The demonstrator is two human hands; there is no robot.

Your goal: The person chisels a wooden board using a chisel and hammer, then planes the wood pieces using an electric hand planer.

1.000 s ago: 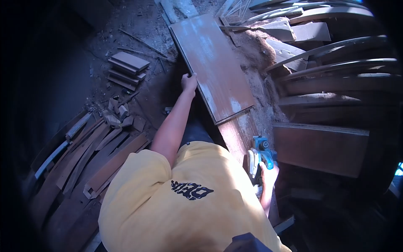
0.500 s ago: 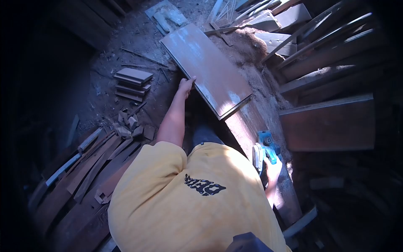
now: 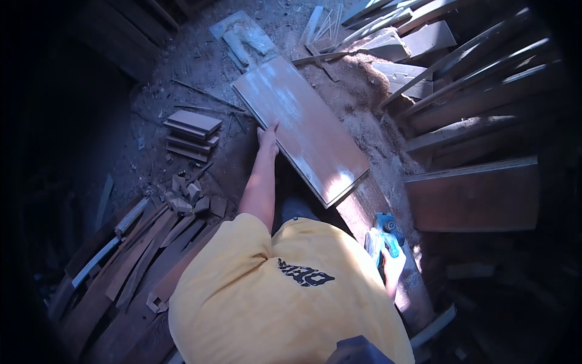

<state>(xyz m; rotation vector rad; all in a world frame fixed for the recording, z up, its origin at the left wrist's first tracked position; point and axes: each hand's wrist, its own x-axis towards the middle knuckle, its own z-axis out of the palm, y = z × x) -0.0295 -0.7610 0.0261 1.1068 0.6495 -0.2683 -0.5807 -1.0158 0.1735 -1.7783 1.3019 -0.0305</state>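
A flat rectangular wooden board [image 3: 306, 130] with pale dusty streaks lies on a long, dusty plank bench [image 3: 415, 291]. My left hand [image 3: 268, 138] grips the board's left edge, thumb on top and the other fingers hidden underneath. Near the bench's close end, my right hand [image 3: 394, 265] is wrapped round the handle of a blue power sander [image 3: 386, 225]. The sander is tipped, with a pale flat side facing left, and it stands apart from the board. Sunlight falls on the board's near corner.
Small boards [image 3: 193, 123] are stacked on the floor to the left, with wood offcuts [image 3: 185, 194] and long strips [image 3: 136, 249] nearer me. Sawdust [image 3: 364, 91] is heaped behind the bench. Planks [image 3: 464, 115] lean at the right, beside a wide brown board [image 3: 473, 197].
The board has slid along the bench toward me, with my left hand still at its edge. The sander in my right hand is slightly closer to me. The view has tilted a little.
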